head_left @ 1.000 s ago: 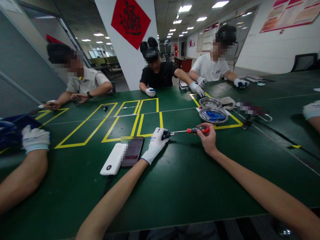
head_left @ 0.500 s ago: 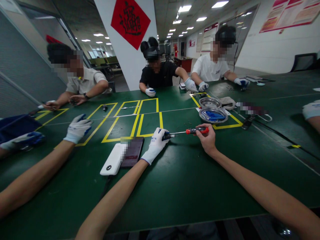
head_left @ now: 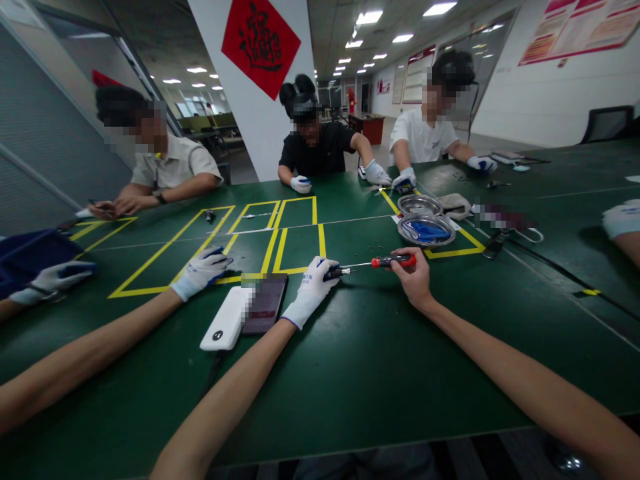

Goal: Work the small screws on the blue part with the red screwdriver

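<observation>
My left hand (head_left: 311, 291), in a white glove, is closed around the dark tip end of a screwdriver (head_left: 371, 264) that lies level just above the green table (head_left: 350, 360). My bare right hand (head_left: 413, 275) is closed on the screwdriver's red handle. What the tip touches is hidden under my left fingers. A dark phone (head_left: 265, 303) and a white power bank (head_left: 225, 319) lie just left of my left hand.
A co-worker's gloved hand (head_left: 200, 273) reaches in from the left onto the yellow tape boxes (head_left: 273, 240). Two metal dishes (head_left: 426, 230) sit beyond my right hand, one holding something blue. Three people sit across the table; another person's arm shows at the right edge.
The co-worker's gloved hand at the left has stretched rightward across the table toward the phone. My own hands and the screwdriver have stayed almost still.
</observation>
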Demonstrator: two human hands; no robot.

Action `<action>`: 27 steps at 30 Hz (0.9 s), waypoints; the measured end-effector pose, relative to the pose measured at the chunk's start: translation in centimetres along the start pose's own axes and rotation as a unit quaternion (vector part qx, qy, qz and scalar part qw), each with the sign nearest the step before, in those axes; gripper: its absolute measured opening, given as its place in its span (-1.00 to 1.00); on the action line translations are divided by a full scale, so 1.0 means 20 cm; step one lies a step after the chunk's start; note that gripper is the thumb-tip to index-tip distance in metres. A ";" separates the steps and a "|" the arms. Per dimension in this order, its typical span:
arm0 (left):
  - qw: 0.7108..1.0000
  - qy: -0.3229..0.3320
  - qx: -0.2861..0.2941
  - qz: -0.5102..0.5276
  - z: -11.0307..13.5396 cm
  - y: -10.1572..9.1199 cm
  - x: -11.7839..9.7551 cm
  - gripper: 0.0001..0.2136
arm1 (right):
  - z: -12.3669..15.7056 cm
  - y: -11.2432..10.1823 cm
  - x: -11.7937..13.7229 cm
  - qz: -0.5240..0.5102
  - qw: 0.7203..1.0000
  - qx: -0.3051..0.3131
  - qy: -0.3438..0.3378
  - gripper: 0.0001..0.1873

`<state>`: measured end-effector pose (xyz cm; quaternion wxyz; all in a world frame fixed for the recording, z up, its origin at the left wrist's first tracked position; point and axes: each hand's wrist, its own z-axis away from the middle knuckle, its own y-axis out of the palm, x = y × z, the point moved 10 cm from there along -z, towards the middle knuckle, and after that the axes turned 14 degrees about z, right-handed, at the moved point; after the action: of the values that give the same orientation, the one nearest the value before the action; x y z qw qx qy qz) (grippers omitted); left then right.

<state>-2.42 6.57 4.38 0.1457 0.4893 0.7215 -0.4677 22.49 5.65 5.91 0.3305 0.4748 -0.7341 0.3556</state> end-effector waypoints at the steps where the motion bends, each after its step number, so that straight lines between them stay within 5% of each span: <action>1: 1.000 -0.001 0.000 0.001 0.00 0.00 0.00 -0.65 | 0.00 0.00 0.00 0.002 1.000 -0.003 -0.003 -0.72; 27: 1.000 -0.023 -0.021 0.005 0.00 -0.01 0.04 -0.64 | 0.00 -0.02 -0.01 0.026 0.999 -0.017 0.009 -0.70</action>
<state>-2.91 7.02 4.00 0.1743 0.4788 0.7254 -0.4627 22.96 5.62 5.75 0.3356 0.4469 -0.7492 0.3555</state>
